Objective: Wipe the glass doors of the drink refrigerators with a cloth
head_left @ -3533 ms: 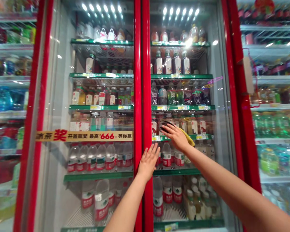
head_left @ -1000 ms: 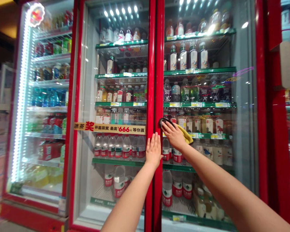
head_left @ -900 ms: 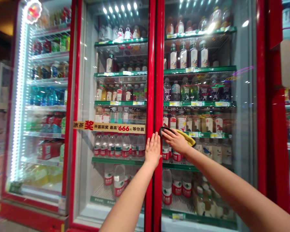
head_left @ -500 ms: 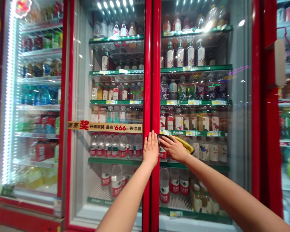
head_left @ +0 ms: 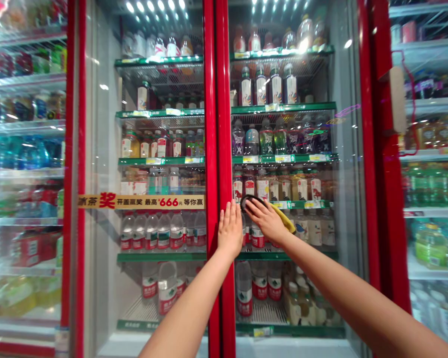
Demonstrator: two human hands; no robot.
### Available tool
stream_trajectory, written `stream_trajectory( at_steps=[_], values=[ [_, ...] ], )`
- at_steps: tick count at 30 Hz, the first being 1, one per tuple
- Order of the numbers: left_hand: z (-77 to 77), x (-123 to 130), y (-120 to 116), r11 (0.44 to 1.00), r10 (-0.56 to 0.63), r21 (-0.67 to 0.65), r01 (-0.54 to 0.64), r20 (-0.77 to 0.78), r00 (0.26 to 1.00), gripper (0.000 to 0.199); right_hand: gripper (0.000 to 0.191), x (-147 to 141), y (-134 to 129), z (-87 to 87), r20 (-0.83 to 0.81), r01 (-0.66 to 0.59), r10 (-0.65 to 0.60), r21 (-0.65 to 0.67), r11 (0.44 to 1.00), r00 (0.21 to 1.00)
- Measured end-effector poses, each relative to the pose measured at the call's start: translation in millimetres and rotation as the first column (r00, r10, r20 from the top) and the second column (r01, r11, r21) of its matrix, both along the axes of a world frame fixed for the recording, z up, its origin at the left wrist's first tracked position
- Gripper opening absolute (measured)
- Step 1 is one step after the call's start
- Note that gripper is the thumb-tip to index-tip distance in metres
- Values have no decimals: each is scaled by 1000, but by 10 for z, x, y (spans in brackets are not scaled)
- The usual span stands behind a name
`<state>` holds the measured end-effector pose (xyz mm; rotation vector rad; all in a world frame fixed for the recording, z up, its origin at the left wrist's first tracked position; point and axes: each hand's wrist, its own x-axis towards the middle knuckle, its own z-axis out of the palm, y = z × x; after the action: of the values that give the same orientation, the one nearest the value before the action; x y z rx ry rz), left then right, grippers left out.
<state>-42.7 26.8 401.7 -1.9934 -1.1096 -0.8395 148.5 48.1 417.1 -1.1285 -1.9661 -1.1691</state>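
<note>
My left hand (head_left: 230,229) lies flat, fingers pointing up, on the red door frame (head_left: 224,124) of a glass-fronted drinks fridge. Just to its right, my right hand (head_left: 265,220) presses a yellow cloth with a dark edge (head_left: 286,222) against the right glass door. The fingers of that hand are stretched out over the cloth, and part of the cloth is hidden beneath them. Behind the glass stand rows of bottles on green-edged shelves (head_left: 283,158).
A gold strip with printed characters (head_left: 145,201) crosses the left glass door. Another lit fridge with drinks (head_left: 26,174) stands at the left, and more drink shelves (head_left: 433,214) are at the right. A pale box (head_left: 397,99) sticks out beside the right door.
The view has turned to the right, so the fridge appears further left. My right hand and the cloth are slightly higher against the shelves behind; my left hand stays on the frame.
</note>
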Motion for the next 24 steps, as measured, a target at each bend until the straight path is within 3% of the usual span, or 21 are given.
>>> stream_trajectory(
  at_steps=[2, 6, 8, 10, 13, 14, 16, 20, 22, 24],
  values=[
    [44, 99, 7, 1000, -20, -3, 20, 2, 1000, 110, 56, 34, 4, 147, 32, -55, 57, -44, 998, 998],
    [145, 347, 34, 998, -55, -17, 55, -13, 998, 117, 61, 375, 51, 541, -240, -91, 98, 40, 995, 966],
    [156, 436, 38, 997, -67, -24, 67, -35, 997, 118, 61, 591, 54, 464, -372, -106, 152, 142, 984, 916],
    [135, 494, 34, 997, -73, -17, 73, -47, 996, 118, 60, 730, 32, 220, -418, -86, 172, 216, 973, 892],
    [91, 580, 29, 997, -80, 0, 80, -63, 995, 117, 59, 760, -32, -61, -282, -41, 85, 160, 986, 956],
    [85, 621, 31, 996, -83, 4, 84, -69, 994, 117, 59, 756, -53, -55, -215, -28, 54, 124, 992, 975],
    [92, 730, 43, 996, -92, 8, 93, -76, 993, 116, 61, 804, -84, 117, -138, 1, 10, 78, 997, 990],
    [142, 985, 70, 994, -108, -5, 108, -102, 989, 118, 61, 1224, -102, 535, -310, 33, 16, 155, 987, 951],
    [147, 1084, 74, 993, -116, -11, 115, -122, 986, 120, 56, 1454, -97, 474, -424, 10, 95, 238, 971, 901],
    [131, 1156, 75, 992, -126, -11, 126, -130, 984, 122, 52, 1561, -91, 239, -477, 1, 149, 300, 954, 866]
  ],
)
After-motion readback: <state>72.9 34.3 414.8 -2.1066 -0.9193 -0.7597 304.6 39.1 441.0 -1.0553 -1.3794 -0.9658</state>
